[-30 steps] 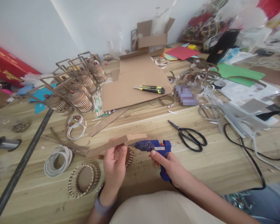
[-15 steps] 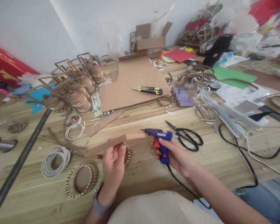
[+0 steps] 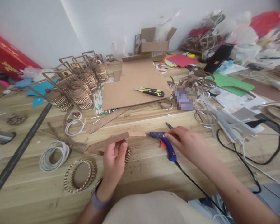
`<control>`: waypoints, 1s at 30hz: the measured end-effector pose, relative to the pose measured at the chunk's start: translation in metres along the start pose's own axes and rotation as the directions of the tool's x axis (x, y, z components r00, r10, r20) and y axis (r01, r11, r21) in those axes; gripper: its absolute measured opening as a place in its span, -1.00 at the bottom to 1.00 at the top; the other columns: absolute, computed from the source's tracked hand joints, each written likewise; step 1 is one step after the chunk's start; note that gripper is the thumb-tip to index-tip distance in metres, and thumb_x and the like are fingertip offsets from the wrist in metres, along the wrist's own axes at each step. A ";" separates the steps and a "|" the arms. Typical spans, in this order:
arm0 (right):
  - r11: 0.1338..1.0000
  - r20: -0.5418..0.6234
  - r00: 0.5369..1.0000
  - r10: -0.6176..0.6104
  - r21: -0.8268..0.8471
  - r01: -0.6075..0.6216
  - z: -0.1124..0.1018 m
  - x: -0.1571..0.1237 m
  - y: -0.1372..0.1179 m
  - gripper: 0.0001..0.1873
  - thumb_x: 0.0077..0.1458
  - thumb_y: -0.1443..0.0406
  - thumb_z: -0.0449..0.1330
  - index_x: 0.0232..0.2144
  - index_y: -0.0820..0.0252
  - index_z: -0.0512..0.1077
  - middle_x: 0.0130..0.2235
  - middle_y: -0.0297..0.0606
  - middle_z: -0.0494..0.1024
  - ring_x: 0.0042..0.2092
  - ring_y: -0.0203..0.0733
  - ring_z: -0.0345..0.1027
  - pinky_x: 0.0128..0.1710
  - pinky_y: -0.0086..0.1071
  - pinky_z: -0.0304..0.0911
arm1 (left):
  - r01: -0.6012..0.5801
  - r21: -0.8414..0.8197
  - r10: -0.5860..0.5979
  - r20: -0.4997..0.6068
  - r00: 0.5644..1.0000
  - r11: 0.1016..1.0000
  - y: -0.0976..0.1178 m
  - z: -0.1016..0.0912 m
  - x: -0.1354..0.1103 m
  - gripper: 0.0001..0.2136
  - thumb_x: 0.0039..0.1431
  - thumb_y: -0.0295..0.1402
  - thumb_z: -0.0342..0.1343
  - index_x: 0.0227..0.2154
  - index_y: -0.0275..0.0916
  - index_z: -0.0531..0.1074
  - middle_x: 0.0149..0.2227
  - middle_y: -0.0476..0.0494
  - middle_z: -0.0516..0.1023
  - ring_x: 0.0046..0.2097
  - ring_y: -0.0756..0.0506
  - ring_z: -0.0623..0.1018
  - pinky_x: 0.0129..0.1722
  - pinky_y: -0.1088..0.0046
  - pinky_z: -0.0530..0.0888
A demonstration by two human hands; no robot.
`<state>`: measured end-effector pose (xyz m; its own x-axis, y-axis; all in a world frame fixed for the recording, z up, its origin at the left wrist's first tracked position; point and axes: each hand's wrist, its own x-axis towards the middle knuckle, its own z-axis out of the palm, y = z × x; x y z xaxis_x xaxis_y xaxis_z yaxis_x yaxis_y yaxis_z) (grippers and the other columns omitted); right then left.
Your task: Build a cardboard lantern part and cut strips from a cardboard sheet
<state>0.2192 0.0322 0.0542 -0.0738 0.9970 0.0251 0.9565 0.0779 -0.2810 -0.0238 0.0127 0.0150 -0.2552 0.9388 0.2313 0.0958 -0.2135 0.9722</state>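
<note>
My left hand is closed on a bent cardboard strip. A small round piece with a checkered rim shows behind its fingers, mostly hidden. My right hand has its fingers closed at the rear top of a blue hot glue gun with an orange trigger. The gun's nozzle is by the strip's right end; whether they touch I cannot tell. Scissors lie behind the right hand, only the blade tip showing. A round woven basket piece rests left of my left hand.
Several woven baskets with handles stand at the back left. A utility knife lies on a cardboard sheet. White rings sit at left. Curled strips and cables crowd the right.
My right hand has shifted from the glue gun's handle up to its rear top, and now covers the scissors' handles. The gun has tilted. My left hand keeps its hold.
</note>
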 end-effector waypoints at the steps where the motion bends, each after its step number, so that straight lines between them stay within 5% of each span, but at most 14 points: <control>1: 0.986 -0.064 0.989 -0.131 0.099 0.137 -0.001 0.003 -0.008 -0.74 0.25 0.16 0.09 -0.26 0.15 0.53 -0.28 -0.14 0.60 -0.30 -0.08 0.52 -0.35 -0.29 0.35 | -0.005 0.019 0.005 -0.002 1.000 1.000 0.001 0.000 0.000 -0.78 0.14 -0.18 0.22 -0.30 -0.24 0.47 -0.30 -0.12 0.64 -0.22 -0.09 0.64 -0.17 0.43 0.58; 4: 0.833 -0.235 0.882 -0.408 0.300 0.465 0.001 0.012 -0.031 -0.73 0.25 0.27 0.10 -0.04 0.16 0.47 -0.08 -0.11 0.57 -0.06 -0.10 0.49 -0.09 -0.29 0.39 | -0.026 0.050 0.026 0.004 1.000 0.998 0.003 0.000 0.001 -0.80 0.16 -0.20 0.19 -0.29 -0.24 0.47 -0.28 -0.14 0.64 -0.19 -0.11 0.64 -0.16 0.42 0.58; 7: 0.738 -0.253 0.847 -0.467 0.416 0.531 0.009 0.018 -0.046 -0.72 0.25 0.34 0.10 -0.02 0.15 0.47 -0.09 -0.13 0.57 -0.06 -0.13 0.48 -0.06 -0.28 0.40 | -0.044 0.055 0.042 0.025 0.999 0.998 0.005 0.000 0.001 -0.80 0.17 -0.21 0.17 -0.26 -0.25 0.47 -0.28 -0.14 0.64 -0.21 -0.10 0.64 -0.18 0.43 0.57; 20: 0.512 -0.088 0.974 -0.209 0.839 0.186 0.041 0.015 -0.075 -0.88 0.05 0.28 0.28 -0.29 0.07 0.56 -0.33 -0.29 0.57 -0.30 -0.20 0.44 -0.25 -0.33 0.35 | -0.004 -0.015 0.005 0.061 0.998 1.000 0.012 0.003 0.003 -0.77 0.15 -0.19 0.19 -0.27 -0.26 0.48 -0.29 -0.16 0.62 -0.21 -0.12 0.63 -0.20 0.40 0.56; 30: 0.375 0.029 0.983 -0.183 0.926 0.042 0.056 0.018 -0.082 -0.89 -0.04 0.23 0.33 -0.39 0.10 0.55 -0.38 -0.30 0.56 -0.30 -0.18 0.43 -0.25 -0.31 0.35 | 0.037 -0.077 -0.032 0.062 0.998 0.996 0.002 0.002 -0.001 -0.81 0.16 -0.23 0.19 -0.29 -0.26 0.48 -0.30 -0.18 0.65 -0.25 -0.13 0.65 -0.25 0.40 0.59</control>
<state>0.1234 0.0444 0.0240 -0.2557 0.9656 0.0478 0.0943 0.0741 -0.9928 -0.0210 0.0120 0.0170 -0.1977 0.9602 0.1971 0.0121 -0.1987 0.9800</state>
